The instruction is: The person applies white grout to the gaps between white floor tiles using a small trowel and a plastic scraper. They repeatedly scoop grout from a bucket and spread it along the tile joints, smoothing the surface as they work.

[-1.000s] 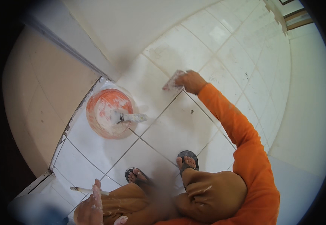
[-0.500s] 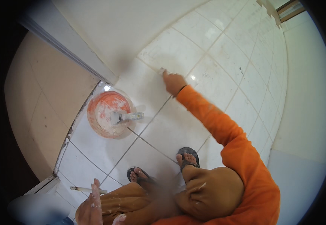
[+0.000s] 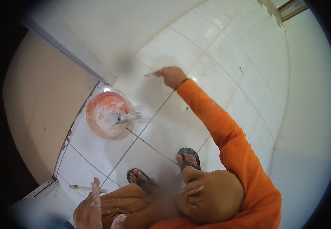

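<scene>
My right hand reaches out low over the white tiles, left of a grout line, fingers curled together. A thin whitish tip points left from it; blur hides whether this is a held piece or a smeared finger. My left hand, spotted with white, is at the lower left by my knee, a cigarette between its fingers. Nearer my feet than the right hand, a round reddish-orange basin holds white paste. A putty knife lies across it, blade in the paste, handle over the rim.
A white wall and a door-frame edge stand at the upper left. Beige floor begins beyond a rough threshold beside the basin. My sandalled feet are below the basin. A small dark speck lies on the tiles.
My right hand has turned and its whitish tip has swung left across the tile. My left hand stays by the knee with the cigarette. The basin and putty knife have not moved.
</scene>
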{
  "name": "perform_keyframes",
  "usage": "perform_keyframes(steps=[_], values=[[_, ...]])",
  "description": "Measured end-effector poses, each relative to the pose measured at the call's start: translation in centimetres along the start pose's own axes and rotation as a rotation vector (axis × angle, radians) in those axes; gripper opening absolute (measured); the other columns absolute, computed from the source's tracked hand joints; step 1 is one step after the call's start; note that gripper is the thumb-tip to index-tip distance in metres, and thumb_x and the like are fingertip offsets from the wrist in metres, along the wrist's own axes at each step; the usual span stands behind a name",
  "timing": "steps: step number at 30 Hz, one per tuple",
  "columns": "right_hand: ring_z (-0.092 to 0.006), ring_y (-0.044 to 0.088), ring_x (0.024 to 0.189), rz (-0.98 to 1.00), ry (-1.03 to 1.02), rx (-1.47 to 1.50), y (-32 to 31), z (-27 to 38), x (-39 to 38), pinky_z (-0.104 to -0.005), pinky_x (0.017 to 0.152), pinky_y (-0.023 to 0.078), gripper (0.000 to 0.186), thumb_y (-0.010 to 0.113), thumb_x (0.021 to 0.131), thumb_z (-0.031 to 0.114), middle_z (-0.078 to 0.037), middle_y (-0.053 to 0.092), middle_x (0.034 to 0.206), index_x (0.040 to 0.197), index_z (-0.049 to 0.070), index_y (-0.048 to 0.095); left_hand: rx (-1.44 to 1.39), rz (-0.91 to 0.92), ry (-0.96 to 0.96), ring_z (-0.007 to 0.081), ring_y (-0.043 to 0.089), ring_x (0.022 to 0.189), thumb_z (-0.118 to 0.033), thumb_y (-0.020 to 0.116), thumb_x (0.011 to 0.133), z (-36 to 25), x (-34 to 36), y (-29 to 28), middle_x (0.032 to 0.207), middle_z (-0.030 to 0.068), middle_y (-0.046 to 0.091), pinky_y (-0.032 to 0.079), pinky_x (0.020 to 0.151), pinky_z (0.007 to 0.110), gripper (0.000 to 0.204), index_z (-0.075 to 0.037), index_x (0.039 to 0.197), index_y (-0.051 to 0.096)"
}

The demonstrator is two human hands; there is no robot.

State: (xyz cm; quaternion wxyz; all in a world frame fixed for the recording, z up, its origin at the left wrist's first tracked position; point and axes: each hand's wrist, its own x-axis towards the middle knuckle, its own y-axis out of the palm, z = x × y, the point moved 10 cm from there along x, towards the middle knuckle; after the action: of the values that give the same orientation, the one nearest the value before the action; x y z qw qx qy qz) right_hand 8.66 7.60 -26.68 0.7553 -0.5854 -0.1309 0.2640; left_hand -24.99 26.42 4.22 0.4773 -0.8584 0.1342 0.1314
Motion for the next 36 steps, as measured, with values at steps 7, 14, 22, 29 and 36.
perform_keyframes(steps=[7,14,22,29,36], values=[[-0.0301,0.065,0.110,0.211,-0.233,-0.241,1.3,2.2,10.8,-0.0568,0.114,0.034,0.058,0.054,0.076,-0.007,-0.009,0.072,0.112,0.120,0.026,0.073,-0.067,-0.048,-0.012,0.0396,0.058,0.121,-0.020,0.067,0.093,0.3,0.4,-0.4,0.145,0.0252,0.050,0.048,0.099,0.042,0.069,0.007,0.149,0.037],[-0.0296,0.068,0.101,0.398,-0.198,-0.218,2.8,-0.5,6.7,-0.0409,0.085,0.056,0.052,0.063,0.075,0.000,-0.007,0.073,0.106,0.120,0.027,0.073,0.016,0.019,-0.103,0.0395,0.058,0.121,-0.022,0.067,0.094,1.9,0.6,-0.2,0.145,0.0245,0.051,0.049,0.099,0.042,0.070,0.005,0.150,0.036],[-0.0327,0.069,0.092,0.296,-0.110,-0.105,2.6,-4.5,-5.6,-0.0416,0.081,0.056,0.051,0.058,0.072,-0.004,-0.007,0.074,0.103,0.112,0.023,0.076,-0.024,-0.026,-0.005,0.0392,0.059,0.121,-0.020,0.069,0.093,0.2,0.7,-0.2,0.145,0.0246,0.051,0.049,0.100,0.041,0.069,0.003,0.150,0.038],[-0.0227,0.062,0.116,0.182,-0.152,-0.228,2.1,-4.2,-7.4,-0.0548,0.115,0.033,0.055,0.056,0.080,-0.003,0.000,0.069,0.122,0.120,0.031,0.071,-0.019,-0.085,0.037,0.0387,0.059,0.121,-0.018,0.069,0.092,-1.7,-1.5,0.0,0.145,0.0244,0.051,0.049,0.100,0.041,0.068,0.004,0.150,0.039],[-0.0249,0.063,0.114,0.160,-0.081,-0.146,-0.6,-1.9,0.4,-0.0526,0.103,0.043,0.061,0.052,0.078,-0.007,-0.001,0.072,0.117,0.124,0.029,0.070,0.020,-0.172,0.056,0.0382,0.060,0.119,-0.016,0.070,0.092,-1.9,-2.7,0.1,0.144,0.0243,0.052,0.049,0.098,0.041,0.067,0.005,0.149,0.040]])
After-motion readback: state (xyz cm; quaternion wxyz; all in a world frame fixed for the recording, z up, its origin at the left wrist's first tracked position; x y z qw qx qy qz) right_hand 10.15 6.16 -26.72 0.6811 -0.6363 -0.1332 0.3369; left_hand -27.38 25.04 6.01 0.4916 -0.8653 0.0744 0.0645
